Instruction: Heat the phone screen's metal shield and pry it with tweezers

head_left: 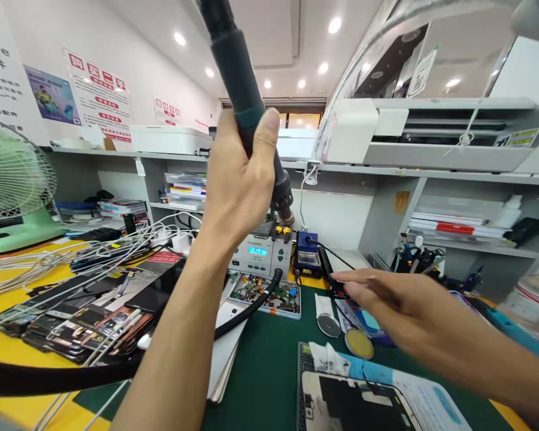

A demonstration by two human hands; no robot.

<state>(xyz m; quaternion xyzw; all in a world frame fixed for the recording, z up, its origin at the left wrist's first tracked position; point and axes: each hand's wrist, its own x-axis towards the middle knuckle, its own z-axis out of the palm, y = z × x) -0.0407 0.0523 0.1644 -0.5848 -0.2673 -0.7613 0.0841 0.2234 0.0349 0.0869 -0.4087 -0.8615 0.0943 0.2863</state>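
My left hand is raised in the middle of the view, its fingers wrapped round a dark hot air gun with its nozzle tilted down to the right. Below the nozzle stands a grey station with a lit blue display. My right hand, blurred, is over the right side of the bench near a soldering station and a round tin; its fingertips are smeared, and any object in them cannot be made out. A phone screen part lies on the mat's front.
Piled phones and white cables cover the left side. A black hose crosses the green mat. A tray of circuit boards sits before the station. A green fan stands far left, and shelves run behind.
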